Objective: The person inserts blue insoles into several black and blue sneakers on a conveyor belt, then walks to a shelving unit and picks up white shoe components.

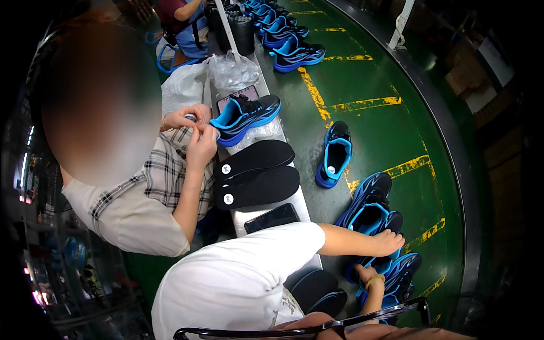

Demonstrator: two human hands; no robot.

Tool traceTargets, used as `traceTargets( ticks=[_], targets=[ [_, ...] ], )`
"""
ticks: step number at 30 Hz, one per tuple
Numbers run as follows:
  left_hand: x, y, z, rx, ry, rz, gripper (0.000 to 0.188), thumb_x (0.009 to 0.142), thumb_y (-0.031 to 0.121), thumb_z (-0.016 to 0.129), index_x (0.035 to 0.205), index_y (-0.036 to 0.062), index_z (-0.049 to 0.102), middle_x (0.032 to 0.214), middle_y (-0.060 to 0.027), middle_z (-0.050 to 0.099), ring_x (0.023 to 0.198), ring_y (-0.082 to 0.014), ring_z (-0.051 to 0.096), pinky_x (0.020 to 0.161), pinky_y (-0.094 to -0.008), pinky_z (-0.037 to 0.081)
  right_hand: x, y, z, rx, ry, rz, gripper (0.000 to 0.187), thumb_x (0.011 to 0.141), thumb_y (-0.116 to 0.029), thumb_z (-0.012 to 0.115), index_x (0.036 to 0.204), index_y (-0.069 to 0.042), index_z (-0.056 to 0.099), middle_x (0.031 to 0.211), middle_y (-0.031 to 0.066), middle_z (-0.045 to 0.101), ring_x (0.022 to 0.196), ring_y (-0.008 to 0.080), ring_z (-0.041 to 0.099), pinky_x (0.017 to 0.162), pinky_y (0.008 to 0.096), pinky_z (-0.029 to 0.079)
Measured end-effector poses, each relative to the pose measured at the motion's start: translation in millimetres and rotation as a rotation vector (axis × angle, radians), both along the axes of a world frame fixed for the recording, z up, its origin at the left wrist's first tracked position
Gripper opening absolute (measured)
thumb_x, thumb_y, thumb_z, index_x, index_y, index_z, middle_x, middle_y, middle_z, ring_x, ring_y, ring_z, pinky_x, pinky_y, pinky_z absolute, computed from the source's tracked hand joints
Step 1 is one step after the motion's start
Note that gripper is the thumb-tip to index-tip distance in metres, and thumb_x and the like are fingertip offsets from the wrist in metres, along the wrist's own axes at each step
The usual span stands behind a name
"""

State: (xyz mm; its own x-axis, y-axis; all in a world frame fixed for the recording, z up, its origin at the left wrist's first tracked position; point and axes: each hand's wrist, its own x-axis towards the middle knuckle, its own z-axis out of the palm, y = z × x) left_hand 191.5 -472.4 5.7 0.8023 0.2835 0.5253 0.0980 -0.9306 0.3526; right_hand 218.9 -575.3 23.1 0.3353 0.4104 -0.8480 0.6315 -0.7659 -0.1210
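Observation:
My left hand (389, 242) reaches out from a white sleeve, its fingers curled down at the upper part of a black and blue sneaker (387, 264). Below it, my right hand (369, 274), with a yellowish band at the wrist, grips the same sneaker near its opening. Much of that shoe is hidden by my hands. Another sneaker (369, 214) lies just beyond them, and one more (400, 277) sits close on the near side. A lone sneaker (338, 153) farther off has a round white sticker inside.
A co-worker (195, 141) sits at left, fingers around small round pieces. On the pale ledge lie black insoles (258, 188), a dark phone (272, 218), a sneaker (246, 119) and clear plastic bags (232, 71). More sneakers (297, 55) line the green belt (374, 136) with yellow marks.

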Motion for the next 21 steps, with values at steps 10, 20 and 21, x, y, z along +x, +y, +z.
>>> traceTargets(
  ticks=[10, 20, 21],
  targets=[
    [-6.4, -2.1, 19.0, -0.235, 0.253, -0.01, 0.018, 0.07, 0.01, 0.045, 0.087, 0.0025, 0.046, 0.081, -0.0099, 0.047, 0.066, -0.0206, 0.051, 0.056, -0.0312, 0.038, -56.7, -70.1, 12.6, 1.164, -0.47, -0.726, 0.03, 0.082, -0.014, 0.047, 0.105, 0.005, 0.044, 0.108, 0.0186, 0.045, 0.098, 0.0266, 0.044, 0.086, 0.0346, 0.035],
    [-12.6, 39.7, 22.7, -0.129, 0.273, -0.243, 0.012, 0.063, 0.009, 0.055, 0.075, 0.0104, 0.054, 0.071, -0.0096, 0.049, 0.063, -0.0256, 0.054, 0.052, -0.0358, 0.045, -104.3, -62.0, 6.8, 1.224, -0.275, -1.033, 0.016, 0.08, -0.005, 0.049, 0.093, 0.003, 0.056, 0.115, 0.0158, 0.044, 0.093, 0.0174, 0.049, 0.08, 0.0253, 0.038],
    [-12.5, 35.9, 14.7, -0.209, 0.15, -0.268, 0.008, 0.067, 0.011, 0.055, 0.075, 0.0096, 0.053, 0.069, -0.0084, 0.048, 0.061, -0.026, 0.054, 0.051, -0.0361, 0.044, -107.4, -65.4, 6.5, 1.25, -0.252, -1.08, 0.015, 0.079, -0.004, 0.05, 0.091, 0.003, 0.056, 0.116, 0.0167, 0.044, 0.094, 0.0175, 0.049, 0.078, 0.0251, 0.039]
  ],
)
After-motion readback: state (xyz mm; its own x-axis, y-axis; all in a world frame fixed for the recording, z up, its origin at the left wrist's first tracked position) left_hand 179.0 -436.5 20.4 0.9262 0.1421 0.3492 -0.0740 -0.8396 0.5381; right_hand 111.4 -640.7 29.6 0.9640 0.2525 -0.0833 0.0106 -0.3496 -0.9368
